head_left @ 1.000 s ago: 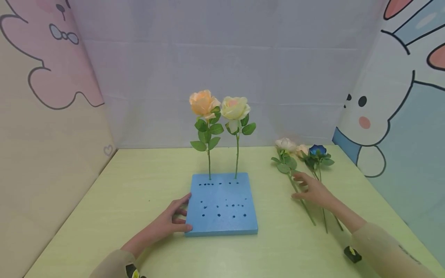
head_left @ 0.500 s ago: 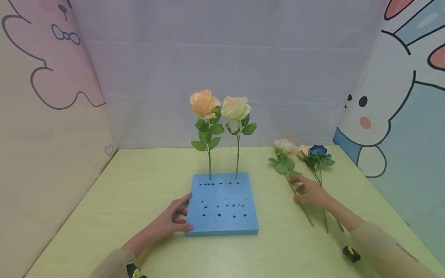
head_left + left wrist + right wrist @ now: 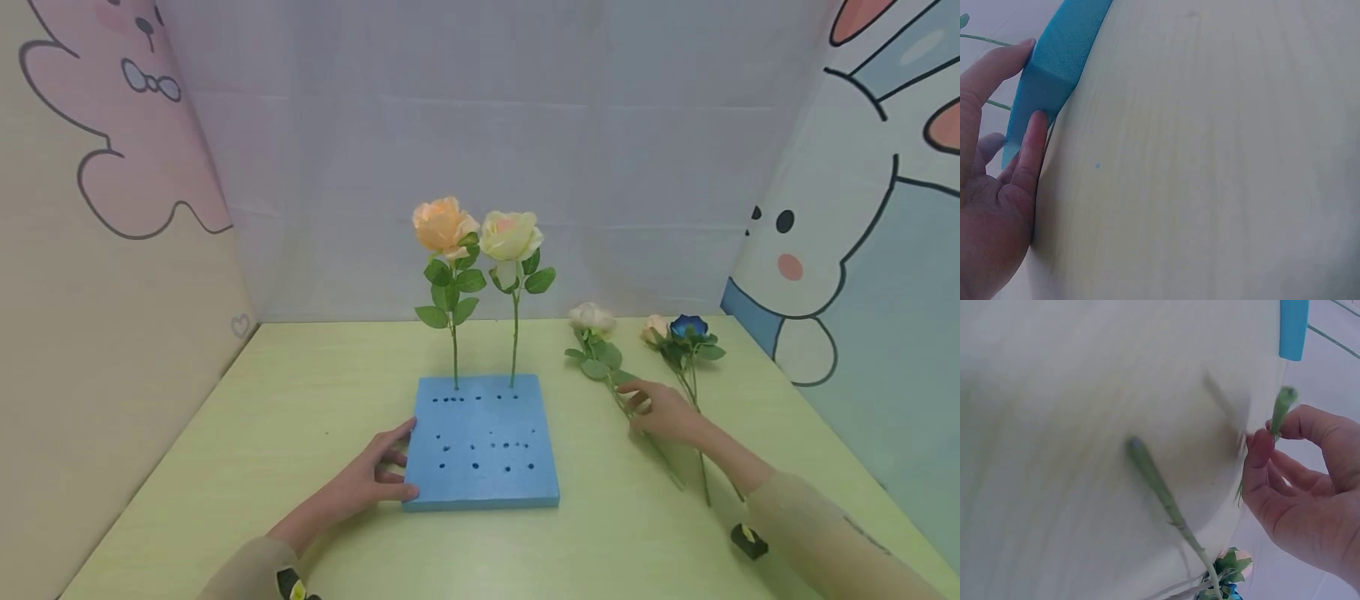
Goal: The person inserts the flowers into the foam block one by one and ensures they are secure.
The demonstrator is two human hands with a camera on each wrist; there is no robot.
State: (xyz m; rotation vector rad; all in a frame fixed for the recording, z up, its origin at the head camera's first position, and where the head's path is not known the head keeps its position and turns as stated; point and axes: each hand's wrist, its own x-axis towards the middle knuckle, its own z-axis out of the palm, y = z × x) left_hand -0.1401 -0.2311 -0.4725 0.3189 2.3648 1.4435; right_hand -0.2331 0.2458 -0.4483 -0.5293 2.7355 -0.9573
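Note:
A blue foam board (image 3: 487, 483) with several holes lies mid-table. Two roses stand upright in its back edge: a peach rose (image 3: 442, 227) and a pale yellow one (image 3: 512, 237). My left hand (image 3: 367, 475) holds the board by its left side; the thumb is over the near corner, and a finger presses the side face (image 3: 1038, 100). To the right, my right hand (image 3: 666, 414) pinches the stem of a white rose (image 3: 592, 319) between thumb and fingers. Its stem end (image 3: 1283, 403) sticks out past the fingertips in the right wrist view.
A blue rose (image 3: 688, 326) and a smaller peach rose (image 3: 655, 327) lie at the back right, stems toward me. One loose stem (image 3: 1160, 487) runs close beside the right hand. A plain cloth wall (image 3: 337, 208) stands behind the table.
The right hand has drawn the white rose leftward, apart from the blue and peach roses. The left hand and the board have kept their places; the whole view has shifted slightly.

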